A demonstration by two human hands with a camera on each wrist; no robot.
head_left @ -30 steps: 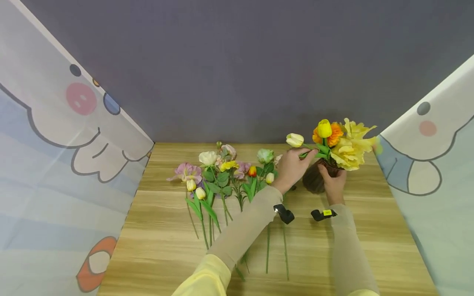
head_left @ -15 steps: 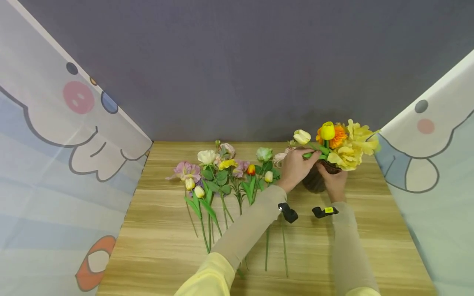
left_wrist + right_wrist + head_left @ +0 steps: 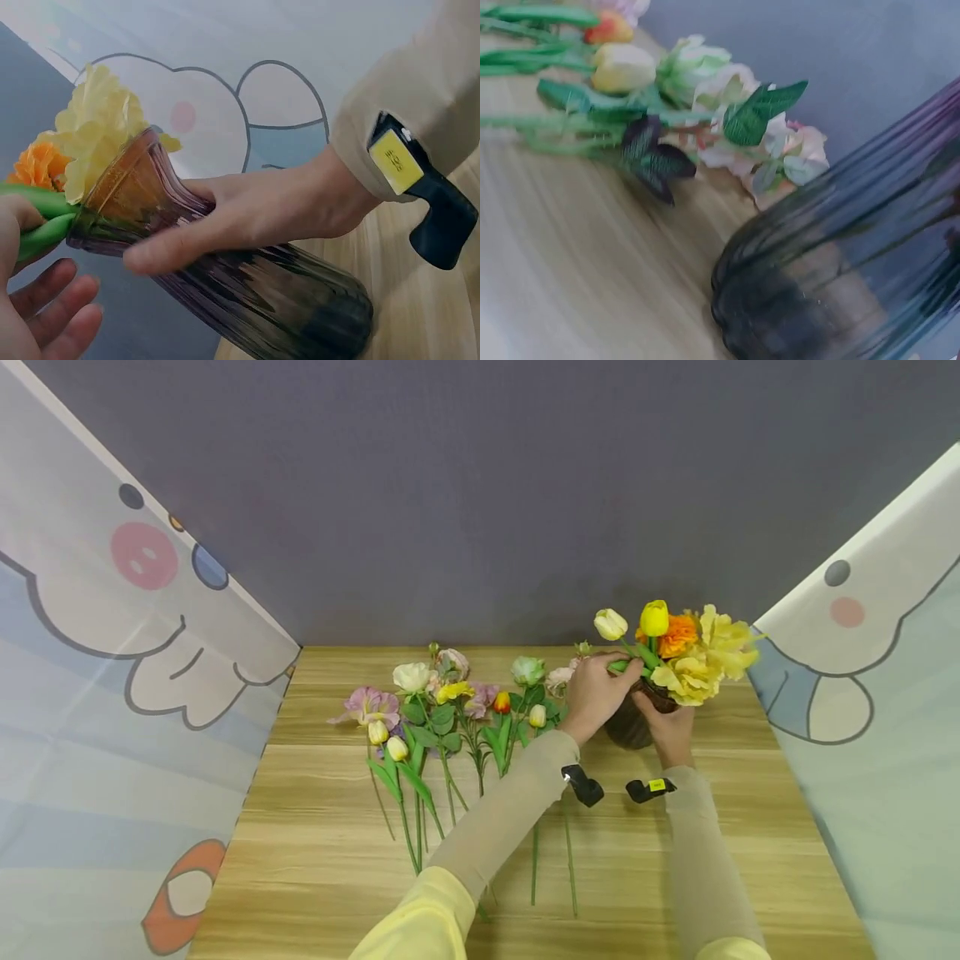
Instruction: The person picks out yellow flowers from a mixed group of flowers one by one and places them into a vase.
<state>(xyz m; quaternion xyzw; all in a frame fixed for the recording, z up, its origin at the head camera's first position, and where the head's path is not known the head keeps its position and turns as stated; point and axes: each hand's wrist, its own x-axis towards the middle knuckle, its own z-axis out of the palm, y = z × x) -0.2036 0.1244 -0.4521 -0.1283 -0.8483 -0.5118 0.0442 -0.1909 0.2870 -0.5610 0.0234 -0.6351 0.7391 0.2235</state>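
A ribbed, tinted glass vase (image 3: 300,300) stands at the right of the table, tilted in the left wrist view. It holds a yellow tulip (image 3: 655,618), an orange flower (image 3: 678,635) and large yellow blooms (image 3: 705,664). My right hand (image 3: 670,731) grips the vase below its rim, the thumb lying across the glass in the left wrist view. At the vase mouth my left hand (image 3: 598,693) pinches the green stem and leaves of a white tulip (image 3: 611,624). How deep that stem reaches into the vase is hidden. In the right wrist view only the vase's lower part (image 3: 802,300) shows.
Several loose flowers lie left of the vase: a purple bloom (image 3: 371,706), a white rose (image 3: 412,677), a red-orange tulip (image 3: 502,702) and a green rose (image 3: 528,671). Their stems point toward the table's front. A grey wall (image 3: 465,527) stands behind the wooden table (image 3: 300,860).
The white tulip has moved right and slightly up, closer to the yellow tulip, with my left hand still pinching it. My right hand keeps its grip on the vase.
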